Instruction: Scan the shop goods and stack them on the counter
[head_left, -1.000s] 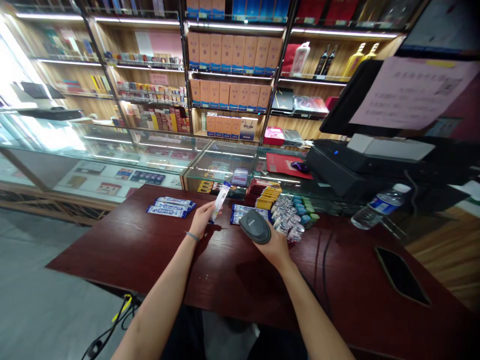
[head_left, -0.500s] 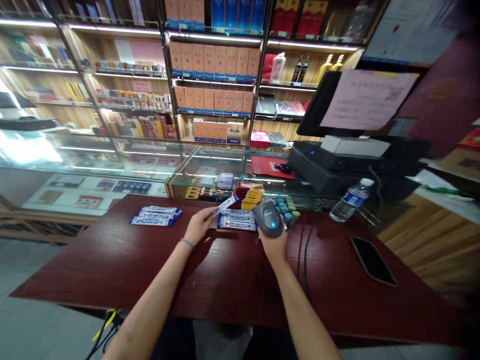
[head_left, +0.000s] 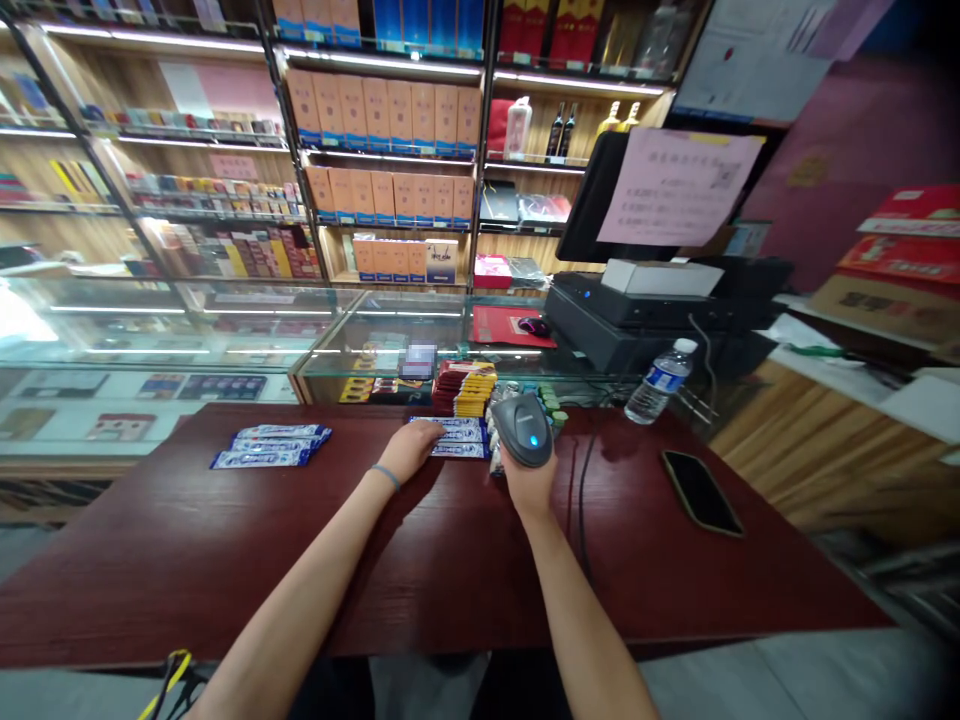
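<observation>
**On the dark red table [head_left: 435, 560]: left hand [head_left: 411, 450] at packet row, right hand [head_left: 531, 490] round scanner [head_left: 523, 430]**

Head view, the only one. Packet row [head_left: 461, 437], blue and white, lies flat in front of the red-and-yellow packs [head_left: 465, 388]. Left hand at its left end, palm down, fingers bent over the packets; can't tell if they pinch one or just rest. Right hand closed around the scanner, blue light lit, head up over the table just right of the row; grip partly hidden under it. Packet pile [head_left: 274, 446], similar wrappers, well apart at left, overlapping and a bit fanned. Dark cord [head_left: 585, 490] right of the right forearm.

Handling, my read: a light fingertip touch on one wrapper end should do, edges squared to the row, nothing shoved into the packs behind. Scanner best held clear of the row; low, it could knock packets askew. Forearm best off the cord.
</observation>
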